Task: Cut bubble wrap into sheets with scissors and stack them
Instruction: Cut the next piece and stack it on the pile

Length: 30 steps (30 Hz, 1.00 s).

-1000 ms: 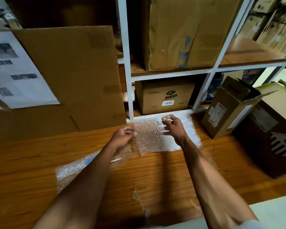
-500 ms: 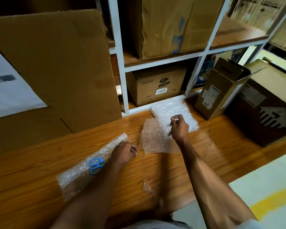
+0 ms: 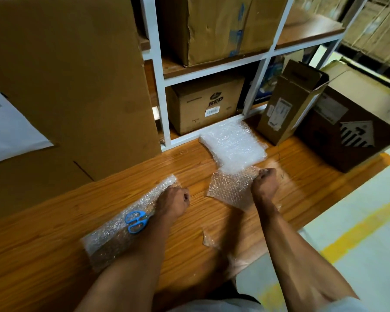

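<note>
Bubble wrap in three lots on the wooden bench [image 3: 54,233]. Nearest: small offcut scrap [image 3: 208,238] by the bench edge, between the forearms. Next out, left: uncut length of wrap [image 3: 113,235] lying slantwise, blue-handled scissors [image 3: 136,221] resting on top of it, blades hidden by the forearm. Left hand [image 3: 175,200] at that length's far end, fingers curled under; whether pinching the wrap or merely fisted on it, cannot tell. Right hand [image 3: 265,182] closed on the right edge of a freshly cut sheet [image 3: 231,188], sheet lying flat but skewed. Just beyond, touching or slightly overlapped by that sheet: stack of finished sheets [image 3: 233,146], whiter, against the foot of the white shelf frame [image 3: 160,86]. Behind: cartons on the shelves, open box [image 3: 286,109] right of the stack. Step in hand, by judgement: stacking, not cutting. Next move likely calls for lifting or sliding the sheet away onto the stack, squaring edges; afterwards, scissors to be taken up and the long piece drawn out for another cut. Light film, prone to curl and drift.
</note>
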{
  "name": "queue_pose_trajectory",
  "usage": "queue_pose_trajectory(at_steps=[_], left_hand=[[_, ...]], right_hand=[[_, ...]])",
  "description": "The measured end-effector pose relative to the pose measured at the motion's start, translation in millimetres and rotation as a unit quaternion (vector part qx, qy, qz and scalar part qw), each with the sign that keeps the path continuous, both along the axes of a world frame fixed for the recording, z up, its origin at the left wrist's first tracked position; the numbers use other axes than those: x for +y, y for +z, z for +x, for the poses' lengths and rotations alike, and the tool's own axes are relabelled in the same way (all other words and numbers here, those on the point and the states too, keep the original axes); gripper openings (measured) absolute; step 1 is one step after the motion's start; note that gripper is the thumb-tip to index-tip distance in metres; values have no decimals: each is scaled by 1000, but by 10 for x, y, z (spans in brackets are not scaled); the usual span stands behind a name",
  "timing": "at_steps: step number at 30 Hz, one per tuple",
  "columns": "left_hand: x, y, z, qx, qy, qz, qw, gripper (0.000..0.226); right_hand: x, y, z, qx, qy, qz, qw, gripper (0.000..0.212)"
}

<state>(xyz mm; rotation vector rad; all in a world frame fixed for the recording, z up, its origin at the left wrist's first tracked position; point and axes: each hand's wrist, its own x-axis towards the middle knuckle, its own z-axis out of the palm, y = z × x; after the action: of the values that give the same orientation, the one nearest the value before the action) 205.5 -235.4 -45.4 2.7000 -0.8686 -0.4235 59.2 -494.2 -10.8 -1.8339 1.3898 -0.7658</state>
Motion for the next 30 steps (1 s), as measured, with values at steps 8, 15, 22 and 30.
queue_pose_trajectory(at_steps=[8, 15, 22, 30], left_hand=[[-177, 200, 19, 100, 77, -101, 987, 29], [-624, 792, 121, 408, 145, -372, 821, 57], [-1040, 988, 323, 381, 168, -471, 778, 67], [-1443, 1146, 393, 315, 183, -468, 805, 20]], right_hand=[[-1, 134, 177, -137, 147, 88, 976, 12], [-15, 575, 445, -202, 315, 257, 891, 24], [-324, 993, 563, -180, 397, 267, 860, 28], [-953, 911, 696, -176, 379, 242, 875, 33]])
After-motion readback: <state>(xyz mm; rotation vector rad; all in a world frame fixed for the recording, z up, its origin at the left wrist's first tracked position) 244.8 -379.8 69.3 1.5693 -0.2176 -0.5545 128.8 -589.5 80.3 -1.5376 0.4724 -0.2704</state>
